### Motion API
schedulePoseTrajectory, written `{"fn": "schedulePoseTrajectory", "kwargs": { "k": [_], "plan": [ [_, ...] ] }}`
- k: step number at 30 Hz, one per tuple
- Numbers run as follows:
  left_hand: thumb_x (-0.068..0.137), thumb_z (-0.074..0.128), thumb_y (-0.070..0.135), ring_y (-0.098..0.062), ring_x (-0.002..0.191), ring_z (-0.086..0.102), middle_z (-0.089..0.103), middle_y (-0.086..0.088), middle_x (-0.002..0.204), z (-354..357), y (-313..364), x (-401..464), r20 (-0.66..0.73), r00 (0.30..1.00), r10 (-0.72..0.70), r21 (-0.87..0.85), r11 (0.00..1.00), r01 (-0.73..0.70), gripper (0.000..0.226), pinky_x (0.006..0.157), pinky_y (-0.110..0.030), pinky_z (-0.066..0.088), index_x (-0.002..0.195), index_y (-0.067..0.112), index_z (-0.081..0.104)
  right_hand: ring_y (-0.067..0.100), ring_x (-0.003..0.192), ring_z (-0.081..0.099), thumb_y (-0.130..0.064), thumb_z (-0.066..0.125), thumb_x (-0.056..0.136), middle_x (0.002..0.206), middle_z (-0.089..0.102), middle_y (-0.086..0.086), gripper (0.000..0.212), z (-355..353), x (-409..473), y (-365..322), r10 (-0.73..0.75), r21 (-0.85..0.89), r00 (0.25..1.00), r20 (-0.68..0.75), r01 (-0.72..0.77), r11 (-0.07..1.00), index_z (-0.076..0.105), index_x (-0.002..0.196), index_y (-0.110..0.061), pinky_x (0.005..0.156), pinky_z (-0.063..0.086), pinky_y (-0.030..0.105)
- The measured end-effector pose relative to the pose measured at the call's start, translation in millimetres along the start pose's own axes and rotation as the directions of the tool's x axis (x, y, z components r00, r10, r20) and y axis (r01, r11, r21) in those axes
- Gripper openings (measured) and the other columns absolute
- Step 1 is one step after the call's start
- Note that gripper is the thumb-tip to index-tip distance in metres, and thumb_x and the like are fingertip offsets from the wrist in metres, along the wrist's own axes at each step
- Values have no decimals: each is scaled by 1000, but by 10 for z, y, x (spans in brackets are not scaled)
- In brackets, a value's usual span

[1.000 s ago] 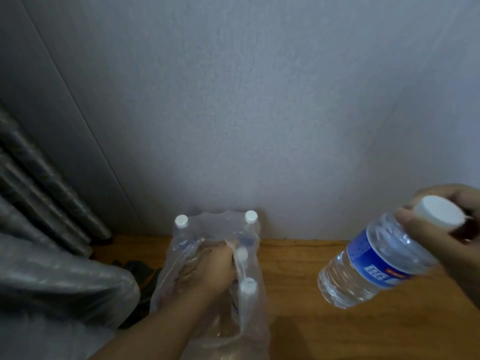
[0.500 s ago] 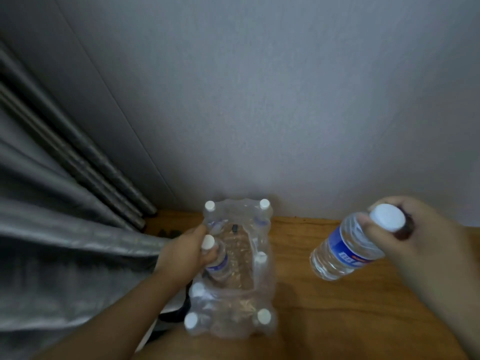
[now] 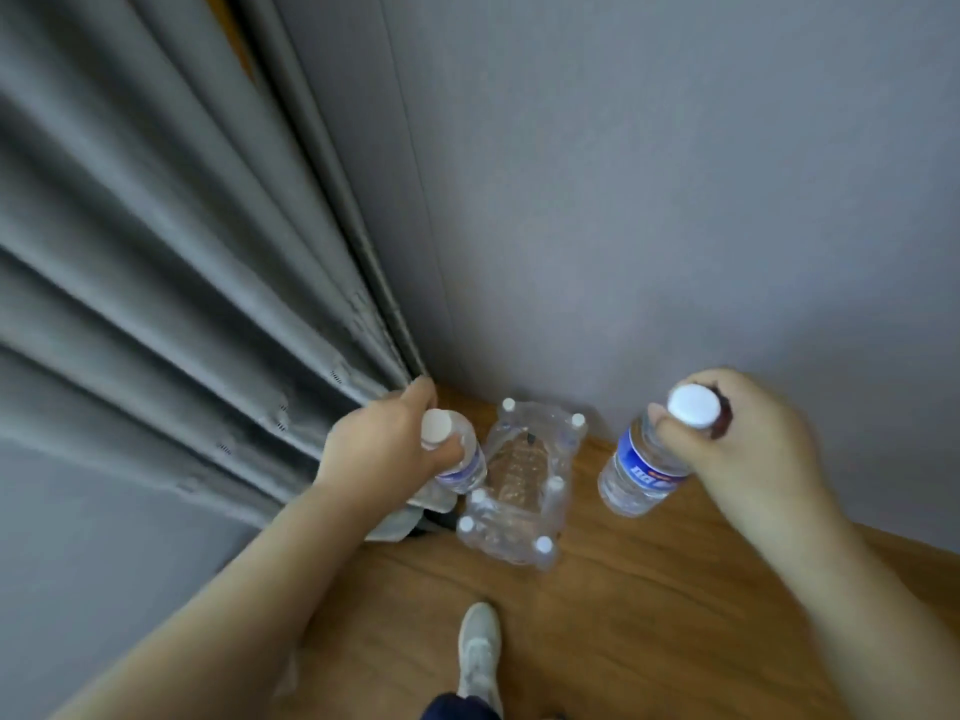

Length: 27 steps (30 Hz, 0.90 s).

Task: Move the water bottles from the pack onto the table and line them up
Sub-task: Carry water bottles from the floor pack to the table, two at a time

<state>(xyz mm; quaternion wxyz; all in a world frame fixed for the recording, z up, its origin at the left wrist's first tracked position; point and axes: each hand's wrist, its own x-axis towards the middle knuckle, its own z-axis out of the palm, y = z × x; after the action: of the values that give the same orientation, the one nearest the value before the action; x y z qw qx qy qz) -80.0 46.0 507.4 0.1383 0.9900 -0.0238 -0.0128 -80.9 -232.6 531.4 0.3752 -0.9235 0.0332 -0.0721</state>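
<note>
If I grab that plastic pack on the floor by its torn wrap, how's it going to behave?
The pack would likely sag: its clear wrap looks loose and crumpled, open down the middle. It is probably still heavy, since several capped bottles remain along its edges. With the middle emptied, they may shift or slip out.

1. Illumination is dim and even, with a cool grey cast on the wall.
2. Shadows are soft; the deepest lie in the folds of the curtain.
3. No glare is visible; faint highlights show on the plastic pack.
4. Motion blur smears both forearms and the shoe.
5. Wide-angle distortion bends the curtain folds and the wall seam toward the frame edges.
6. Overall sharpness is low; the label on the right bottle is unreadable.
</note>
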Motion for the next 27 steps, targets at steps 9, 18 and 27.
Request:
{"fn": "schedulePoseTrajectory", "kwargs": {
  "k": [9, 18, 27],
  "plan": [
    [77, 60, 48, -22, 67, 54, 57, 5, 72, -1504, 4, -1806, -181, 911, -370, -79, 929, 362, 31, 52, -31, 38, 86, 23, 45, 14, 71, 57, -28, 76, 74, 76, 64, -4, 17, -553, -564, -1360, -354, 31, 892, 281, 361, 932, 62, 81, -20, 57, 39, 19],
    [75, 59, 42, -15, 62, 51, 55, 4, 66, -2090, -106, -4381, -383, 594, -708, -212, 693, 689, 25, 50, -29, 35, 80, 24, 44, -1, 76, 58, -25, 76, 74, 77, 65, -7, 15, -156, -1958, -2518, -665, 301, 506, 549, 623, 722, 61, 72, -25, 62, 41, 6],
    [77, 61, 44, -13, 67, 57, 58, 5, 73, -1987, 208, -7415, -449, 142, -882, -359, 323, 876, 23, 55, -32, 47, 84, 25, 48, 6, 76, 58, -30, 74, 78, 81, 65, -7, 15, 147, -4490, -3486, -803, 554, 37, 595, 705, 443, 61, 83, -24, 56, 39, 17]
  ]
}}
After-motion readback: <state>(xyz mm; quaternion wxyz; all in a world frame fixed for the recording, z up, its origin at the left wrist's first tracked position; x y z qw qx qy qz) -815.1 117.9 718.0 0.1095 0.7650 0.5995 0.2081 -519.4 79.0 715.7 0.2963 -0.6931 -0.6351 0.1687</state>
